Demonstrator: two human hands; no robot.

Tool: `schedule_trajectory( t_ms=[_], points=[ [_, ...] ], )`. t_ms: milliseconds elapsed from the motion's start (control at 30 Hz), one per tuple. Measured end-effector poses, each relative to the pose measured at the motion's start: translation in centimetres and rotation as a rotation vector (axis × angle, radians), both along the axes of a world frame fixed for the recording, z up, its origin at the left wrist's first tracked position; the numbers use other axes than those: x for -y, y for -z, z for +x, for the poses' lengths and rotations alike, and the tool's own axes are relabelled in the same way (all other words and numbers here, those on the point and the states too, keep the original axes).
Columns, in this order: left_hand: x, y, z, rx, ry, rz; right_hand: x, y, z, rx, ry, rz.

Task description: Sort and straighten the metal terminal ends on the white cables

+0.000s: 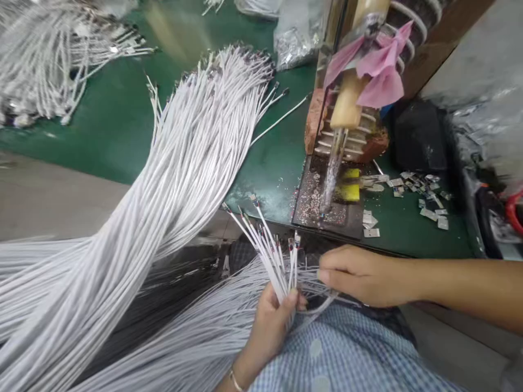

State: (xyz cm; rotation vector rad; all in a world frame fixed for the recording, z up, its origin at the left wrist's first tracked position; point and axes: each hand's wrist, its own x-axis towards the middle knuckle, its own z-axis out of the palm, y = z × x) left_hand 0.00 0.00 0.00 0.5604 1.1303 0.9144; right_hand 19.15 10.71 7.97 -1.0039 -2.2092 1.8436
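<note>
My left hand [274,321] is closed around a small bunch of white cables [274,267], whose ends with small metal connectors fan out above the fist. To its right, my right hand [363,276] has its fingers curled together. A white cable [322,308] runs from beside the left hand to the underside of the right fingers; the grip itself is partly hidden. Many more loose white cables [212,326] lie across the lap below the hands. A soldering iron [346,103] with a wooden handle and pink cloth tied on it points down at a board [347,220].
A thick bundle of white cables [196,136] hangs over the green table [110,136]'s edge. Another heap of cables [44,60] lies at far left. Small metal pieces [429,190], a yellow sponge [348,185], a brick piece [314,122] and a plastic bag [300,41] are on the table.
</note>
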Motion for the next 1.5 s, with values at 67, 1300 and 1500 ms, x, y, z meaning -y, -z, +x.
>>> schedule_trajectory(
  t_ms=[67,1300,1500],
  points=[
    [0.0,0.0,0.0,0.003,0.01,-0.001,0.2,0.1,0.1,-0.014,0.014,0.019],
    [0.9,-0.5,-1.6,-0.1,0.279,0.117,0.8,0.2,-0.1,-0.041,0.163,-0.152],
    [0.7,-0.7,-1.6,-0.097,0.299,0.138,0.9,0.2,0.0,-0.046,0.176,-0.136]
  ],
)
